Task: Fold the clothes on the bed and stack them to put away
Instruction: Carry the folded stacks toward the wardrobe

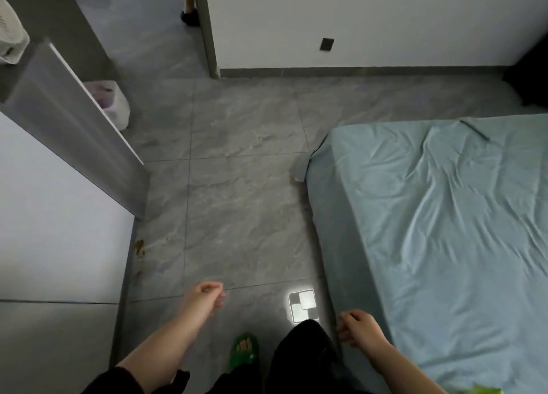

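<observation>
no folded stack shows in the head view. your left hand (204, 300) and right hand (360, 328) hang loosely curled, holding nothing, over the grey marbled tile floor (243, 186). the pale blue-green sheeted bed (444, 230) is bare bar a bright green cloth scrap (486, 390) at its near edge; folding looks unstarted or already cleared, i can't tell which.

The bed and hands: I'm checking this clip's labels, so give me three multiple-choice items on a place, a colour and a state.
1. Where is the bed?
A. To the person's right
B. To the left
C. Behind the door

2. What colour is the slipper?
A. Red
B. Green
C. White

3. What are the hands doing?
A. Holding a shirt
B. Pressing the sheet
C. Holding nothing

Answers: 1 A, it fills the picture's right side. 2 B, green by the foot. 3 C, the left hand and right hand hang loosely curled over the floor.
</observation>
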### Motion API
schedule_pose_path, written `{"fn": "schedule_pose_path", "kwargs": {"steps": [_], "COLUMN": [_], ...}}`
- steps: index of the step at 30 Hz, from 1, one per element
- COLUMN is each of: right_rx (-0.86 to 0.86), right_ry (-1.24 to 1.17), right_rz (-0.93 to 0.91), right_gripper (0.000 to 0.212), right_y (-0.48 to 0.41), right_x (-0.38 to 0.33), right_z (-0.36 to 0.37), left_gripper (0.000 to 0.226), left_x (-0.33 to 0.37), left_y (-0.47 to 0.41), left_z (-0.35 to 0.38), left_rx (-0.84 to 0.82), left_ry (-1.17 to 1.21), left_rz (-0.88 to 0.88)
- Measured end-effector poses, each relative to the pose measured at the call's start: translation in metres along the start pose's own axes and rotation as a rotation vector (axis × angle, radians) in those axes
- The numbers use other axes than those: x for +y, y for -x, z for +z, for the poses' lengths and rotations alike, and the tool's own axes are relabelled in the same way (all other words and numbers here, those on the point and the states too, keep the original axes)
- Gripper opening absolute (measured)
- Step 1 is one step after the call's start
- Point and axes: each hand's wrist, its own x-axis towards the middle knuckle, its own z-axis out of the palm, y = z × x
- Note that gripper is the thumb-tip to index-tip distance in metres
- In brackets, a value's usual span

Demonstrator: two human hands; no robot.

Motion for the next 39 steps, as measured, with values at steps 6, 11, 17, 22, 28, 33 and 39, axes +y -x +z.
{"fn": "schedule_pose_path", "kwargs": {"steps": [6,11,17,22,28,33,39], "right_rx": [0.010,-0.079,-0.186,-0.186,-0.194,-0.141,-0.017], "right_ry": [-0.024,0.009,0.016,-0.004,-0.066,-0.097,-0.199], "right_rz": [0.055,0.033,-0.079,-0.184,-0.180,-0.103,-0.011], "right_gripper": [0.020,0.025,0.018,0.017,0.016,0.017,0.018], "right_y": [-0.052,-0.115,-0.196,-0.256,-0.317,-0.361,-0.401], "right_x": [-0.061,-0.142,-0.298,-0.424,-0.533,-0.586,-0.630], "right_z": [-0.032,-0.045,-0.058,-0.060,-0.050,-0.052,-0.082], "left_gripper": [0.013,0.019,0.015,0.014,0.015,0.018,0.010], "left_x": [0.087,0.140,0.216,0.287,0.374,0.475,0.617], "left_y": [-0.066,-0.103,-0.146,-0.201,-0.295,-0.367,-0.436], "left_z": [0.021,0.032,0.042,0.034,0.022,0.020,0.031], "left_rx": [-0.012,0.020,0.141,0.154,0.095,0.066,0.026], "left_ry": [0.091,0.128,0.167,0.178,0.177,0.123,-0.035], "left_rz": [0.018,-0.010,-0.082,-0.127,-0.179,-0.125,0.034]}}
